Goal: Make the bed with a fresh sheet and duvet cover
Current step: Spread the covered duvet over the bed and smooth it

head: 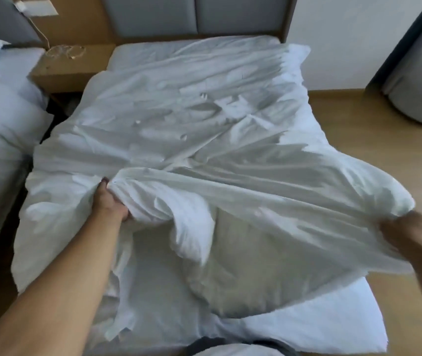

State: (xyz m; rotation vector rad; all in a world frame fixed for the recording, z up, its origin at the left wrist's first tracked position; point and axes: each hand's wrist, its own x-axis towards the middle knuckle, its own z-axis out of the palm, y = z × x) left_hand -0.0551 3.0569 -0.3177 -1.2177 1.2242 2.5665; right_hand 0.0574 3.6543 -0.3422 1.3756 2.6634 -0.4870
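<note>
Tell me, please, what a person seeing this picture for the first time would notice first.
The crumpled white duvet cover spread over the bed draws the eye first. The left hand grips a bunch of it near the middle, while the blurred right hand holds its edge lifted at the right.

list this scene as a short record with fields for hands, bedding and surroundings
left hand: grips a bunch of the duvet near its foot end
right hand: blurred, grips the duvet's edge at the right
duvet: white, creased, spread over the bed, foot end raised between the hands
sheet: white, bare at the foot corner
headboard: grey padded panels
nightstand: wooden, left of the bed, tangled cable on top
floor: wood
</note>
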